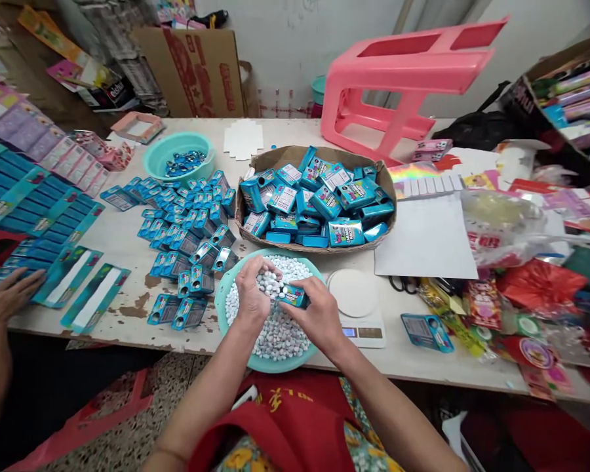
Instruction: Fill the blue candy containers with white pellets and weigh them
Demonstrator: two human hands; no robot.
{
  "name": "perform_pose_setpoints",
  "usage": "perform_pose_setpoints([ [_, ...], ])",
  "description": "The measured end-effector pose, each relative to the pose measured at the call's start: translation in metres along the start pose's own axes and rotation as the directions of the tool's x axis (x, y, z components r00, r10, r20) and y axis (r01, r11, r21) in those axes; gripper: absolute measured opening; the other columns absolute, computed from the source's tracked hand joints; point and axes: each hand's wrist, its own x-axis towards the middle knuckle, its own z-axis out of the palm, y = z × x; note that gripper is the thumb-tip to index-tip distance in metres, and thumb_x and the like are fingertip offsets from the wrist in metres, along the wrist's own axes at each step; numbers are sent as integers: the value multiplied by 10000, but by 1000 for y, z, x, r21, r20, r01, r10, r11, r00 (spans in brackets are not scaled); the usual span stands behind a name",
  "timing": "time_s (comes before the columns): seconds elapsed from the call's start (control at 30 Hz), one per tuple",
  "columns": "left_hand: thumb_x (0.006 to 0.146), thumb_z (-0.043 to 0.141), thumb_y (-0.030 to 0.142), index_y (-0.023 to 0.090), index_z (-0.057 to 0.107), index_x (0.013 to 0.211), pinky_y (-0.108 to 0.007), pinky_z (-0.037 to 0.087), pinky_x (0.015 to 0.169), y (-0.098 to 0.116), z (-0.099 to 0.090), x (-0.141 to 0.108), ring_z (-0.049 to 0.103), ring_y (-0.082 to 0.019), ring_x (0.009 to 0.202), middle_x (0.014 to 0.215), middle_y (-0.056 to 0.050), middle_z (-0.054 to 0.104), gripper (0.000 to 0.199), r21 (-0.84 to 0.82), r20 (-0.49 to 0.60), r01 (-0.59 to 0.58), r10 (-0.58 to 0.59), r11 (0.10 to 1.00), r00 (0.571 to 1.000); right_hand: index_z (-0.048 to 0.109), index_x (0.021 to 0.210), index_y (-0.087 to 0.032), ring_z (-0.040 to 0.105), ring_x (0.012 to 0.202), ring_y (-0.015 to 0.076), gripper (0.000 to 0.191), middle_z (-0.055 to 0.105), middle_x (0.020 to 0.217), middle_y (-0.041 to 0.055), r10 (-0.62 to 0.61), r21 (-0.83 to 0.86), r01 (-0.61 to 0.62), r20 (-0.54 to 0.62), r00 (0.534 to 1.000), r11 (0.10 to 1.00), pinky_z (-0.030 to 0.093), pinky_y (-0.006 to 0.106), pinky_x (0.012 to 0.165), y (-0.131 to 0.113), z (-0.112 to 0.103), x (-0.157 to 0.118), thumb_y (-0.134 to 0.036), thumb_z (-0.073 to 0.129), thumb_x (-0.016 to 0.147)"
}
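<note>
My left hand (254, 292) is cupped around a heap of small white candies (269, 283), fingers curled at its side. Tilted toward that heap, a small blue candy tin (295, 297) is gripped by my right hand (319, 311); its opening faces the candies. Both hands are above a turquoise basin (225, 283) filled with more white candies (280, 341). Left of the basin stand several blue tins (201, 280) with round holes in their tops. Behind it, a cardboard tray (319, 247) holds a pile of blue tins (319, 196).
Right of the basin is a white digital scale (356, 295); one blue tin (427, 331) lies farther right. A smaller turquoise basin (152, 157) contains shiny blue pieces. A pink stool (408, 72) lies tipped at the back. Another person's hand (12, 295) touches stacked boxes at left.
</note>
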Motion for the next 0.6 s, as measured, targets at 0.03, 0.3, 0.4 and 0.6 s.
perform_pose_setpoints([
  [0.03,758,587,382,180,437,598,-272,474,607,0,0,1,573,-123,572,607,13,528,298,11,5,-13,13,1000,1000,622,1002,-222,589,901,241,310,618,916,53,-1,0,1,-2,1000,1000,473,361,786,1,0,1,-274,748,723],
  [0.3,781,624,391,168,495,673,-243,462,578,0,9,14,546,-105,524,532,44,467,280,-50,0,21,-21,999,1000,619,1025,-224,581,909,231,331,620,934,45,7,6,-7,0,1000,1000,468,344,782,7,-2,11,-288,748,727],
  [0.4,779,629,397,163,481,627,-235,458,578,-1,10,17,541,-98,534,549,35,486,316,-38,-18,9,-10,999,1000,625,1012,-211,584,901,226,335,616,927,43,9,24,-10,17,1000,1000,468,338,778,7,-3,14,-271,761,711],
  [0.6,793,617,410,165,478,616,-225,435,554,2,13,21,546,-98,529,543,34,482,333,33,-2,-33,33,999,999,630,1003,-201,585,887,222,329,614,917,47,10,50,-11,21,1000,999,468,337,773,6,-4,22,-275,763,711],
])
